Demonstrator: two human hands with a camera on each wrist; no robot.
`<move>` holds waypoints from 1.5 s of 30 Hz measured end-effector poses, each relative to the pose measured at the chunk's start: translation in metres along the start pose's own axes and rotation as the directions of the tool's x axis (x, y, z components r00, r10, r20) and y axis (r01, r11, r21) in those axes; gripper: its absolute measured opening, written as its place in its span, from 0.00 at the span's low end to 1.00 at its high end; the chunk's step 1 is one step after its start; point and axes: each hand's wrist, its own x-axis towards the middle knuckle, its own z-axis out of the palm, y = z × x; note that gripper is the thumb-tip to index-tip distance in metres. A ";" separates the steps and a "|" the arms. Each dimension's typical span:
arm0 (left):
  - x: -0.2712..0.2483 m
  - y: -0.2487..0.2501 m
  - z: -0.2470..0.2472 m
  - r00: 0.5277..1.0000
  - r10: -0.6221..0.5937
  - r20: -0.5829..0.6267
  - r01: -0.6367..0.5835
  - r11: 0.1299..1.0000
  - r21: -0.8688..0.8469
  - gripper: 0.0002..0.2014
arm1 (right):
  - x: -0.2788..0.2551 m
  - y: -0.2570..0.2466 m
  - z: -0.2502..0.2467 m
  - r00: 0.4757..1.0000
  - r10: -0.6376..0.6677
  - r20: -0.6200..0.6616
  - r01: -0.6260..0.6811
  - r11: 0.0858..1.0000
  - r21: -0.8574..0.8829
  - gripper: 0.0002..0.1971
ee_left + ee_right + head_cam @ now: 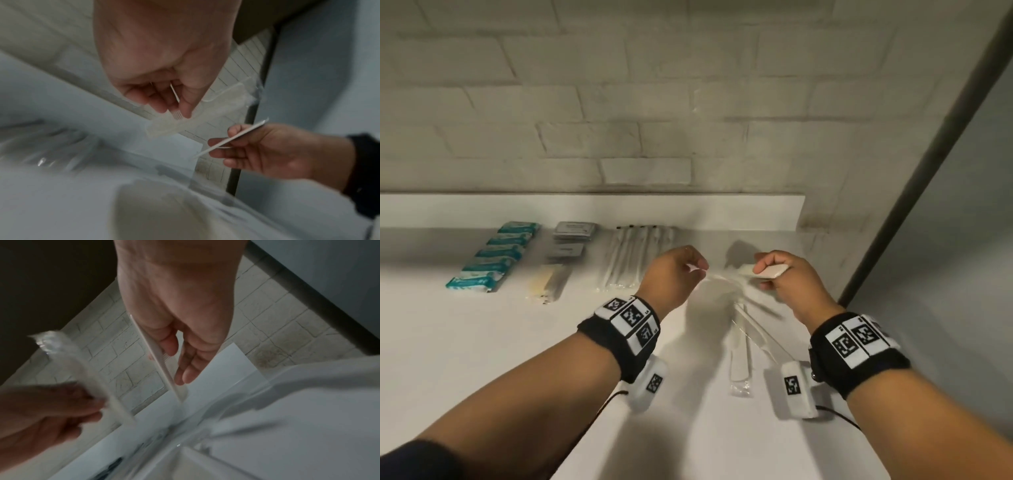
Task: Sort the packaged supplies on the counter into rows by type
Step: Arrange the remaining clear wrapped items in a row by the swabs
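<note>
Both hands hover over the right part of the white counter (482,342). My left hand (700,267) pinches a clear-wrapped comb packet (216,110) by one end, and comb teeth show at its fingertips (183,112). My right hand (762,274) grips a flat white comb (770,271) between thumb and fingers; the comb (162,360) points down at the counter. The left hand's packet (82,366) is blurred in the right wrist view. Below the hands lie loose clear-wrapped items (741,346).
Rows run along the back of the counter: teal packets (493,255), grey packets (571,236), a yellowish packet (548,282) and long white wrapped sticks (633,257). A brick wall (619,120) stands behind, and a dark-edged panel (914,192) is on the right.
</note>
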 end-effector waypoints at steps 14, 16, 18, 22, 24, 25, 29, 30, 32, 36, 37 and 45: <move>0.080 -0.025 0.028 0.956 0.010 0.292 -0.173 0.824 0.540 0.16 | 0.062 0.000 0.015 0.955 -0.123 0.269 0.290 0.568 -0.770 0.15; 0.080 -0.028 0.033 0.924 -0.035 0.382 -0.215 0.776 0.592 0.17 | 0.069 -0.005 0.022 0.927 -0.066 0.370 0.367 0.373 -0.852 0.14; 0.080 -0.031 0.037 0.875 -0.078 0.477 -0.279 0.724 0.630 0.15 | 0.074 -0.009 0.029 0.906 0.005 0.424 0.401 0.311 -0.862 0.18; 0.080 -0.043 0.037 0.859 -0.043 0.510 -0.357 0.664 0.657 0.14 | 0.083 -0.010 0.033 0.905 0.077 0.419 0.375 0.326 -0.868 0.23; 0.081 -0.047 0.036 0.877 -0.016 0.480 -0.353 0.657 0.666 0.13 | 0.088 -0.008 0.033 0.893 0.181 0.413 0.369 0.233 -0.900 0.23; 0.081 -0.046 0.036 0.885 -0.012 0.465 -0.343 0.659 0.670 0.13 | 0.090 -0.005 0.034 0.881 0.230 0.413 0.373 0.198 -0.906 0.24; 0.085 -0.044 0.038 0.909 -0.013 0.416 -0.295 0.687 0.665 0.13 | 0.094 0.001 0.043 0.873 0.272 0.405 0.367 0.181 -0.912 0.36; 0.085 -0.044 0.038 0.911 -0.013 0.412 -0.290 0.690 0.663 0.13 | 0.095 0.001 0.047 0.873 0.281 0.399 0.358 0.186 -0.915 0.36; 0.087 -0.044 0.038 0.910 -0.019 0.414 -0.288 0.690 0.665 0.13 | 0.100 0.002 0.050 0.863 0.299 0.408 0.365 0.190 -0.911 0.31; 0.088 -0.046 0.038 0.906 -0.028 0.423 -0.287 0.695 0.659 0.14 | 0.108 0.000 0.036 0.813 0.384 0.438 0.414 0.148 -0.898 0.38; 0.088 -0.046 0.038 0.906 -0.033 0.422 -0.280 0.702 0.655 0.14 | 0.108 -0.001 0.032 0.807 0.391 0.443 0.423 0.140 -0.895 0.40; 0.092 -0.046 0.039 0.898 -0.031 0.439 -0.278 0.734 0.620 0.12 | 0.123 0.011 0.063 0.864 0.362 0.349 0.337 0.098 -0.936 0.43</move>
